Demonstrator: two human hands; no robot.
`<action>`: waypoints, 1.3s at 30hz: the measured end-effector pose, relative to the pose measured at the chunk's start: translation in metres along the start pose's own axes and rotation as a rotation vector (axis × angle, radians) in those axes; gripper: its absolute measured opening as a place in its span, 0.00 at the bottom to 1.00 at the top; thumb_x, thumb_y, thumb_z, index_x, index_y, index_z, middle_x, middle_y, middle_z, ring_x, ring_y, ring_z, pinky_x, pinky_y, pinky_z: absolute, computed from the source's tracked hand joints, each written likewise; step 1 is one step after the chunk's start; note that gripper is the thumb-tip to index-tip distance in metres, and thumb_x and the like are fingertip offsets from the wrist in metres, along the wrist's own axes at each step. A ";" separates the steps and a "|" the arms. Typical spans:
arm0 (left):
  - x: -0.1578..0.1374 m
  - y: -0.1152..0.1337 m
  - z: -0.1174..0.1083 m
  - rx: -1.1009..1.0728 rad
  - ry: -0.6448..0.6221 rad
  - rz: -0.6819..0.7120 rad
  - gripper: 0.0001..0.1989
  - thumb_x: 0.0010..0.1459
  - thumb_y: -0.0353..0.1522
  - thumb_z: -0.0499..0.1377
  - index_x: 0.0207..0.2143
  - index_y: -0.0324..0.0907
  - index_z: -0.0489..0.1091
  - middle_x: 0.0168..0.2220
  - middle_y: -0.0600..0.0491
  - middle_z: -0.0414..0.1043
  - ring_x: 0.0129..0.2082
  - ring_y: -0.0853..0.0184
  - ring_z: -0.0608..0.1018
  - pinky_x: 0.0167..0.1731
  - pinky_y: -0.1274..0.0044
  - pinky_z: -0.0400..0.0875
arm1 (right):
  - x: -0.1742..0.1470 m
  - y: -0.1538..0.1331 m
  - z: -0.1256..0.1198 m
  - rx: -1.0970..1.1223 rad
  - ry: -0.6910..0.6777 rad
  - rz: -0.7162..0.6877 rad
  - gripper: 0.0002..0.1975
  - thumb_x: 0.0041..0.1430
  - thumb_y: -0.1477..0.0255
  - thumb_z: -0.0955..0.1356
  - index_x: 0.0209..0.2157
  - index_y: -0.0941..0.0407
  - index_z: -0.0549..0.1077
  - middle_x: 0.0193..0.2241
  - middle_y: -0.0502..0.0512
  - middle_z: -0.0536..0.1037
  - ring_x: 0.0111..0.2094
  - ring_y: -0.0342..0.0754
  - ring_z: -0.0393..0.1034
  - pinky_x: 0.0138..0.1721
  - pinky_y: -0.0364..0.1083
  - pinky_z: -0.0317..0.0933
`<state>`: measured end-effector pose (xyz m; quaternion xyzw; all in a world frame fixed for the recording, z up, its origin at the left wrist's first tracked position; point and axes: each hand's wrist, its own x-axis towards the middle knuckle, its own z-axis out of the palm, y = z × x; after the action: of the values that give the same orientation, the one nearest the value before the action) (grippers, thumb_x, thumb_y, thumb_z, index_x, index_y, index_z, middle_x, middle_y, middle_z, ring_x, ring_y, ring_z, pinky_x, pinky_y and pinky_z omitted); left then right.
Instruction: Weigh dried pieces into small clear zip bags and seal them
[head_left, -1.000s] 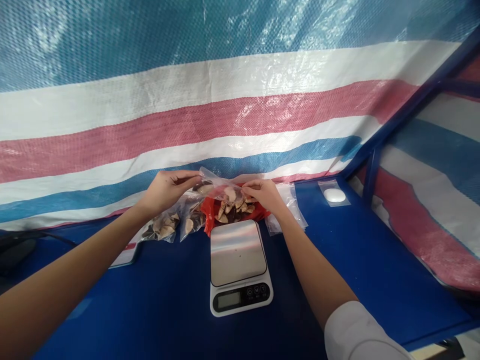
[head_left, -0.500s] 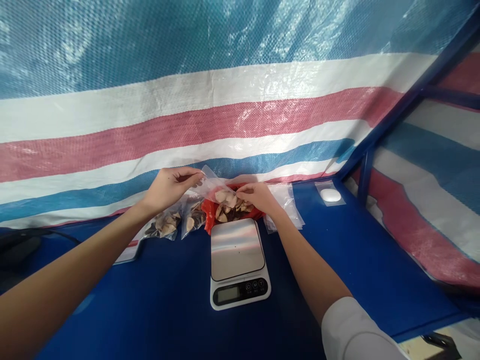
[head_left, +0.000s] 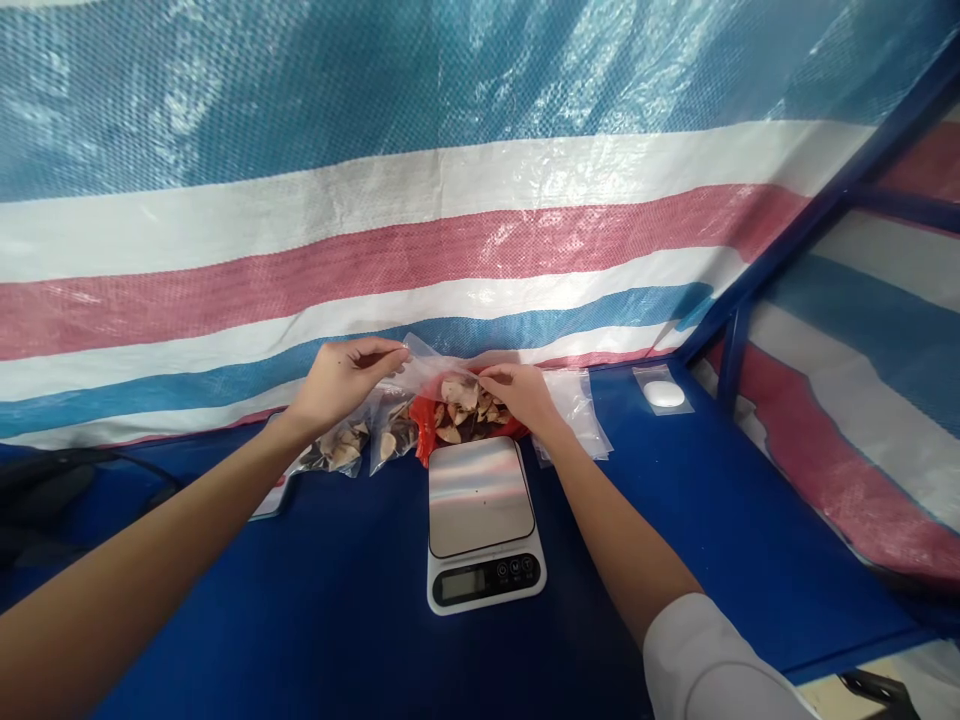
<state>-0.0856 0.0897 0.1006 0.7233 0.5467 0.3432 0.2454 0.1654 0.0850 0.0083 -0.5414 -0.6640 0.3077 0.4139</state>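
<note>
My left hand (head_left: 346,375) pinches the upper left corner of a clear plastic bag (head_left: 429,362), which stretches across to the right. At its other side my right hand (head_left: 521,395) is closed, thumb and fingers together on the bag's edge. Beneath the clear bag lies an open red plastic bag (head_left: 424,428) full of dried, pale brown slices (head_left: 472,412). Whether some slices are inside the clear bag is hard to make out. Just in front of the red bag stands a white kitchen scale (head_left: 481,505) with a few dark crumbs on its plate.
Two filled clear bags, one of them a bag of slices (head_left: 341,447), lie left of the red bag. Flat clear bags (head_left: 576,412) lie right of it. A white oval object (head_left: 663,393) is farther right on the blue table (head_left: 720,530). Striped sheeting (head_left: 420,240) rises behind.
The view has shifted slightly, so the scale and bags sit a little farther right. Both hands keep their hold on the clear bag with hardly any movement.
</note>
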 end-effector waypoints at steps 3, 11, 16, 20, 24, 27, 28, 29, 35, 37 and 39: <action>-0.001 0.005 -0.001 0.006 0.003 0.007 0.23 0.52 0.53 0.64 0.36 0.44 0.81 0.36 0.49 0.83 0.39 0.57 0.83 0.44 0.69 0.78 | -0.002 -0.005 0.001 -0.041 -0.006 -0.034 0.09 0.62 0.68 0.69 0.37 0.51 0.83 0.40 0.53 0.85 0.42 0.52 0.77 0.46 0.49 0.67; -0.003 0.004 -0.001 0.019 -0.031 0.002 0.24 0.52 0.54 0.63 0.34 0.43 0.81 0.34 0.49 0.82 0.35 0.59 0.82 0.39 0.71 0.78 | -0.006 -0.012 0.002 -0.125 -0.087 -0.046 0.07 0.60 0.68 0.71 0.32 0.50 0.84 0.35 0.52 0.85 0.38 0.52 0.78 0.43 0.48 0.66; -0.002 -0.001 0.000 -0.017 -0.036 0.015 0.22 0.51 0.53 0.64 0.33 0.43 0.81 0.33 0.49 0.82 0.33 0.59 0.82 0.36 0.71 0.77 | -0.005 -0.004 0.001 0.095 -0.069 -0.014 0.06 0.59 0.69 0.71 0.32 0.53 0.83 0.34 0.51 0.85 0.37 0.49 0.78 0.42 0.46 0.69; 0.000 -0.005 0.001 -0.044 0.030 0.049 0.19 0.53 0.50 0.64 0.33 0.44 0.81 0.32 0.49 0.82 0.34 0.58 0.82 0.39 0.70 0.77 | -0.004 0.000 0.004 0.293 -0.051 0.101 0.07 0.56 0.66 0.72 0.33 0.54 0.83 0.32 0.51 0.84 0.35 0.48 0.77 0.38 0.46 0.71; 0.003 -0.003 0.000 -0.076 0.088 0.077 0.19 0.52 0.51 0.65 0.32 0.45 0.81 0.31 0.50 0.82 0.34 0.58 0.82 0.39 0.70 0.77 | -0.003 0.001 0.007 0.497 -0.045 0.214 0.09 0.53 0.64 0.73 0.34 0.54 0.83 0.31 0.51 0.83 0.30 0.47 0.76 0.36 0.47 0.73; 0.004 0.000 0.000 -0.096 0.100 0.084 0.20 0.50 0.51 0.66 0.31 0.45 0.81 0.30 0.49 0.82 0.33 0.58 0.82 0.37 0.70 0.77 | -0.002 0.001 0.010 0.496 -0.039 0.214 0.08 0.51 0.66 0.74 0.32 0.54 0.83 0.30 0.51 0.83 0.28 0.46 0.75 0.35 0.46 0.73; 0.005 0.001 0.000 -0.101 0.096 0.085 0.20 0.50 0.52 0.67 0.31 0.45 0.81 0.30 0.49 0.81 0.33 0.59 0.81 0.37 0.71 0.77 | -0.002 0.001 0.012 0.469 -0.037 0.209 0.07 0.51 0.66 0.74 0.32 0.53 0.83 0.29 0.51 0.83 0.28 0.46 0.75 0.35 0.46 0.73; 0.005 0.002 0.000 -0.106 0.093 0.083 0.20 0.50 0.52 0.67 0.31 0.44 0.81 0.30 0.49 0.81 0.32 0.59 0.81 0.36 0.71 0.76 | -0.002 0.001 0.013 0.446 -0.038 0.210 0.06 0.51 0.67 0.74 0.31 0.53 0.83 0.29 0.50 0.83 0.28 0.46 0.75 0.34 0.46 0.73; 0.004 0.006 -0.004 -0.171 0.107 0.042 0.18 0.48 0.49 0.69 0.29 0.44 0.81 0.27 0.49 0.80 0.28 0.60 0.81 0.33 0.72 0.77 | -0.003 -0.004 0.012 0.424 -0.055 0.168 0.08 0.51 0.64 0.74 0.31 0.53 0.83 0.30 0.51 0.83 0.30 0.47 0.77 0.36 0.46 0.73; 0.002 0.007 -0.005 -0.196 0.119 0.041 0.16 0.48 0.48 0.70 0.29 0.45 0.81 0.28 0.50 0.81 0.28 0.60 0.81 0.33 0.71 0.78 | -0.004 -0.006 0.010 0.422 -0.052 0.137 0.09 0.51 0.63 0.74 0.31 0.53 0.83 0.31 0.51 0.84 0.32 0.47 0.77 0.38 0.46 0.73; -0.002 0.007 -0.008 -0.211 0.136 0.040 0.15 0.48 0.47 0.70 0.28 0.45 0.81 0.28 0.50 0.81 0.28 0.60 0.81 0.34 0.71 0.78 | -0.005 -0.009 0.010 0.444 -0.053 0.133 0.11 0.51 0.61 0.74 0.32 0.53 0.83 0.30 0.51 0.83 0.30 0.47 0.76 0.37 0.47 0.73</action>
<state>-0.0876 0.0858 0.1099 0.6793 0.5084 0.4518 0.2756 0.1531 0.0785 0.0101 -0.4713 -0.5534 0.4870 0.4843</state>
